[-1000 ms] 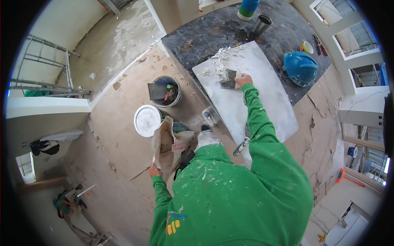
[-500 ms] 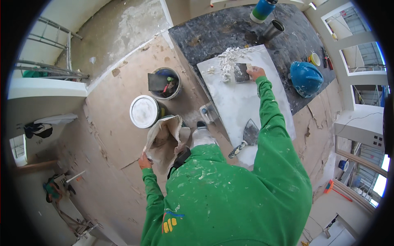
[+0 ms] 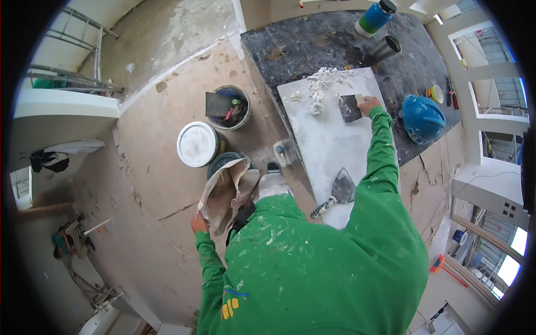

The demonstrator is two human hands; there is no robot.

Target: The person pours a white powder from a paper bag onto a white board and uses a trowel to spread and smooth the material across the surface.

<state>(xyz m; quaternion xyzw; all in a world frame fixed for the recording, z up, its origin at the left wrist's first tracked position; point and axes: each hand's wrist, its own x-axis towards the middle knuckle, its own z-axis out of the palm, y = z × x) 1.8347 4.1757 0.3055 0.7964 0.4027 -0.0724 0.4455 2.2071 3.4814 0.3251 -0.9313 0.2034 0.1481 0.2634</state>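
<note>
As left hand [image 3: 199, 223] grips sack [image 3: 224, 195] and right hand [image 3: 369, 105] scraper [image 3: 350, 109], sweatshirt [image 3: 318, 262] shows coloured print [image 3: 230, 307].

Sack [image 3: 228, 192]: creased, matt, cloth or woven plastic (hard to tell). Scraper [image 3: 350, 109]: dull dk metal blade. Board [image 3: 335, 145]: smooth, matt, chalky w/ smears. Trowel [image 3: 343, 187]: metal blade, dull. Cup [image 3: 384, 50]: shiny metal. Helmet [image 3: 422, 119]: glossy plastic, scuffed w/ wht marks. Jumper [image 3: 318, 262]: matt cloth, wht-spattered.
</note>
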